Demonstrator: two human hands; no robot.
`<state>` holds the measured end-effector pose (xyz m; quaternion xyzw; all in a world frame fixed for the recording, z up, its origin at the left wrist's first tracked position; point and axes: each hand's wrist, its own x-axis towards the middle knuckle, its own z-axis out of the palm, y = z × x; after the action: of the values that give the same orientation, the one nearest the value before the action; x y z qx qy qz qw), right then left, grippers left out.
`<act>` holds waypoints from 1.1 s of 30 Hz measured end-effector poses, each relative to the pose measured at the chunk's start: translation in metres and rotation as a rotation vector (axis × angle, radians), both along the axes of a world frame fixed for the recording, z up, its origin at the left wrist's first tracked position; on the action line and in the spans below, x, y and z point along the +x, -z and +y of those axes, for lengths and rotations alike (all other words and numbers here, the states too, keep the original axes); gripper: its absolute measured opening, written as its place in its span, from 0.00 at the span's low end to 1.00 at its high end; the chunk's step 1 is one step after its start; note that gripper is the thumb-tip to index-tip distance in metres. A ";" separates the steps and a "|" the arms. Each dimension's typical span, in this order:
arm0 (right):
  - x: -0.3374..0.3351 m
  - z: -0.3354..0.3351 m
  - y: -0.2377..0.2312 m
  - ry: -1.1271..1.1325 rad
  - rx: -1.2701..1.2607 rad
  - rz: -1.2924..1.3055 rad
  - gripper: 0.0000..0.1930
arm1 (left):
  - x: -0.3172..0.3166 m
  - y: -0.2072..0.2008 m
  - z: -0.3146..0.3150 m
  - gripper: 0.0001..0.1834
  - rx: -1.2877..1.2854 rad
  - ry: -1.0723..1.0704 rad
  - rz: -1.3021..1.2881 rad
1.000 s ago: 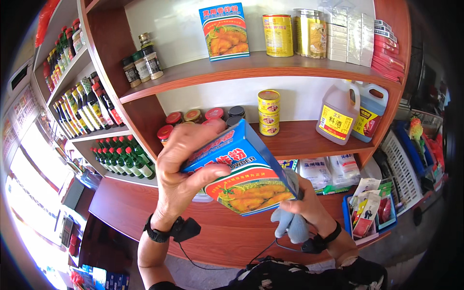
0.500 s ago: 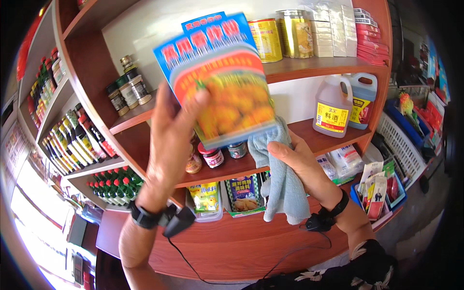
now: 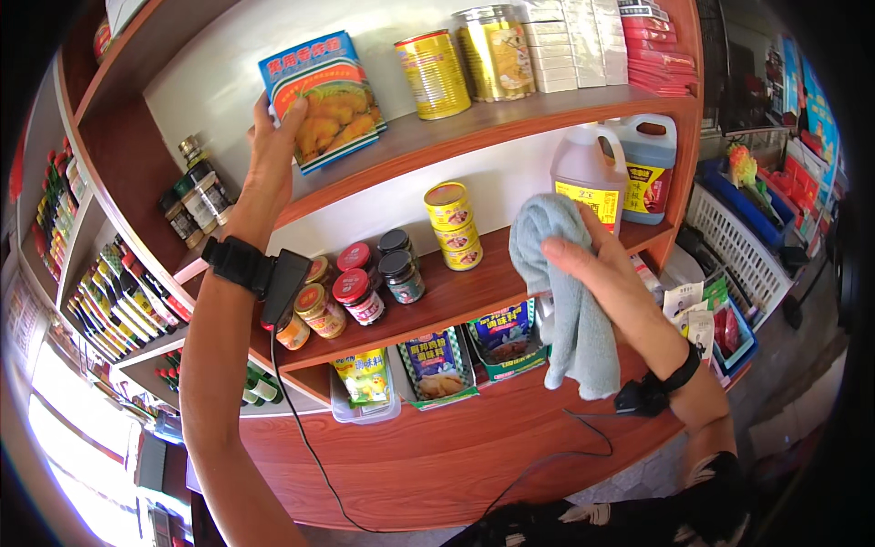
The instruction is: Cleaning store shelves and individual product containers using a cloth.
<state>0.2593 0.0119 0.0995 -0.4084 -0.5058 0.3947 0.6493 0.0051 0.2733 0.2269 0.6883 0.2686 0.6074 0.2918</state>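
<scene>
My left hand (image 3: 270, 150) reaches up to the top wooden shelf (image 3: 510, 123) and grips the left edge of a blue food packet (image 3: 326, 98) with a picture of fried pieces. The packet stands upright on the shelf, leaning back against the white wall. My right hand (image 3: 612, 278) is lower, in front of the middle shelf (image 3: 456, 301), closed on a light blue cloth (image 3: 567, 301) that hangs down from it. Both wrists wear black bands with cables.
Yellow and gold tins (image 3: 436, 73) and white and red boxes (image 3: 620, 46) stand right of the packet. The middle shelf carries stacked yellow cans (image 3: 453, 224), red-lidded jars (image 3: 351, 296) and two oil jugs (image 3: 638, 169). Bottles (image 3: 118, 301) fill the left shelves. A white basket (image 3: 729, 237) sits right.
My left hand has carried the packet from in front of my chest up to the top shelf and stood it there. My right hand with the cloth has drawn away from the packet.
</scene>
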 end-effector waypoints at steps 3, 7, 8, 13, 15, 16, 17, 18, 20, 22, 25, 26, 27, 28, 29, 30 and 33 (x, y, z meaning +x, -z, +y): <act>0.027 0.009 -0.028 0.112 0.069 -0.162 0.32 | 0.004 -0.007 0.001 0.37 -0.121 -0.102 -0.007; 0.048 0.044 -0.092 0.259 0.206 -0.218 0.35 | 0.009 -0.014 -0.016 0.33 -0.272 0.292 0.097; 0.045 0.052 -0.108 0.254 0.273 -0.225 0.34 | 0.003 -0.015 -0.016 0.33 -0.271 0.270 0.097; 0.049 0.142 -0.138 0.635 0.977 -0.652 0.33 | 0.009 -0.017 -0.004 0.27 -0.249 0.363 0.126; 0.038 0.153 -0.107 0.563 0.911 -0.895 0.29 | 0.009 -0.017 -0.004 0.27 -0.271 0.365 0.125; 0.031 0.154 -0.095 0.485 0.839 -1.127 0.25 | 0.008 -0.018 -0.003 0.26 -0.289 0.362 0.129; 0.024 0.151 -0.091 0.483 0.842 -1.129 0.25 | 0.005 -0.017 -0.003 0.26 -0.288 0.360 0.126; 0.019 0.149 -0.087 0.483 0.771 -1.221 0.22 | 0.003 -0.016 -0.002 0.27 -0.279 0.379 0.137; 0.016 0.147 -0.088 0.458 0.675 -1.282 0.18 | 0.002 -0.013 -0.002 0.27 -0.269 0.403 0.143; 0.015 0.148 -0.093 0.438 0.622 -1.304 0.18 | 0.005 -0.013 0.001 0.28 -0.253 0.334 0.144; -0.003 0.151 -0.100 0.421 0.571 -1.325 0.18 | -0.003 -0.015 -0.005 0.28 -0.162 0.294 0.052; -0.012 0.151 -0.103 0.380 0.525 -1.339 0.18 | -0.005 -0.015 -0.013 0.28 -0.163 0.303 0.049; -0.021 0.153 -0.106 0.337 0.480 -1.349 0.19 | -0.014 -0.012 -0.025 0.26 -0.054 0.244 0.019; -0.026 0.155 -0.107 0.351 0.466 -1.359 0.19 | -0.018 -0.008 -0.038 0.25 0.055 0.200 -0.012; -0.032 0.160 -0.108 0.377 0.437 -1.377 0.18 | -0.024 -0.004 -0.051 0.25 0.052 0.215 -0.015; -0.039 0.162 -0.110 0.401 0.413 -1.392 0.17 | -0.032 0.001 -0.067 0.24 0.102 0.168 -0.102; -0.057 0.186 -0.117 0.432 0.335 -1.505 0.16 | -0.061 0.027 -0.124 0.27 0.095 0.064 -0.242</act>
<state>0.2026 0.1981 0.2166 -0.5512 -0.7703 -0.2023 0.2488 -0.0562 0.1492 0.1997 0.6313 0.1804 0.6884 0.3083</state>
